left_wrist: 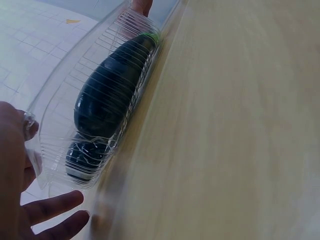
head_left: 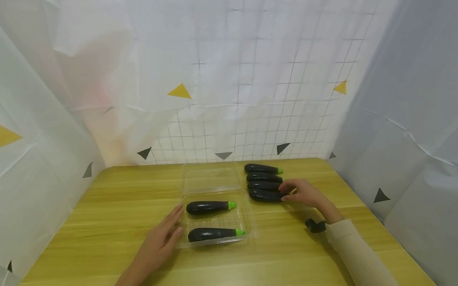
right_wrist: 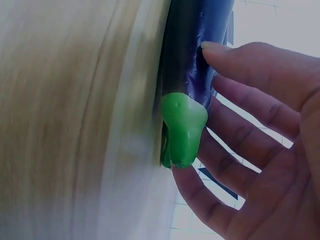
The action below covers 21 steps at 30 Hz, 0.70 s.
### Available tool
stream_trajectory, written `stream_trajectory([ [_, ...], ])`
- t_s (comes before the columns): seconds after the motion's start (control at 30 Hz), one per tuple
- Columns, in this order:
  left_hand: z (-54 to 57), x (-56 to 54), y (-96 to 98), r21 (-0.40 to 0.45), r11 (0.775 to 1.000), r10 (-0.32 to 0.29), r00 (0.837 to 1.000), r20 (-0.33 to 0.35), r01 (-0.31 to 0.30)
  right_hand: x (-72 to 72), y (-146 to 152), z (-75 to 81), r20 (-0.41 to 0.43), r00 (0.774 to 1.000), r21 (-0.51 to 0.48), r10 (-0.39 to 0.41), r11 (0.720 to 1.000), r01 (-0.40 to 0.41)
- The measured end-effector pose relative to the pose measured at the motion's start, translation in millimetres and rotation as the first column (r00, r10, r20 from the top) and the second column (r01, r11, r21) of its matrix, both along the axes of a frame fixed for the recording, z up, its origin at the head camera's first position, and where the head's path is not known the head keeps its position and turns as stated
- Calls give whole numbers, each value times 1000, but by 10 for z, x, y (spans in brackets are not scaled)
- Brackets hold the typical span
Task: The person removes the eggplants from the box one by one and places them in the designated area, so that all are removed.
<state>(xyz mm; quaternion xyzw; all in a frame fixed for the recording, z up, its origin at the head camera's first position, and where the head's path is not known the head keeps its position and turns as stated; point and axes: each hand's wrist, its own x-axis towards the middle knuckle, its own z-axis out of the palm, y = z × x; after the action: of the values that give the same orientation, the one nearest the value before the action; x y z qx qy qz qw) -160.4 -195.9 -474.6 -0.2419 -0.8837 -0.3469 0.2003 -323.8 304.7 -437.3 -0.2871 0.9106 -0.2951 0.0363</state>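
A clear plastic clamshell box (head_left: 250, 222) lies with its lid (head_left: 211, 178) folded back. Inside its base are two dark eggplants with green stems, a rear eggplant (head_left: 207, 207) and a front eggplant (head_left: 212, 234). My left hand (head_left: 157, 242) rests along the box's left side, fingers mostly straight, fingertips at the rim. To the right, several eggplants lie in a row. My right hand (head_left: 304, 194) pinches the nearest eggplant (head_left: 264, 195) by its stem end. In the right wrist view, the thumb is on that eggplant's (right_wrist: 190, 50) dark body above the green stem (right_wrist: 185, 130), fingers behind it.
The farthest eggplant (head_left: 261, 169) of the row lies beside the lid. All stand on a wood-grain table (head_left: 118, 206). White sheeting (head_left: 222, 131) with grid lines and triangles rises at the table's back and sides. A black band (head_left: 315, 225) hangs at the right wrist.
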Motion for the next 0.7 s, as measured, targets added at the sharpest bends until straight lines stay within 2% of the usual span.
stream_trajectory([
  [0.3,-9,-9,-6,-8,1000,0,1000,-5,0,49,-59,70,-29,999,-15,-19,1000,18],
  [0.43,-5,-5,0,-6,1000,1,1000,-1,-1,116,-149,152,-59,998,-25,-26,999,25],
  [0.7,10,5,5,-10,1000,4,1000,-10,-4,280,-390,353,-147,989,-66,16,998,-26],
])
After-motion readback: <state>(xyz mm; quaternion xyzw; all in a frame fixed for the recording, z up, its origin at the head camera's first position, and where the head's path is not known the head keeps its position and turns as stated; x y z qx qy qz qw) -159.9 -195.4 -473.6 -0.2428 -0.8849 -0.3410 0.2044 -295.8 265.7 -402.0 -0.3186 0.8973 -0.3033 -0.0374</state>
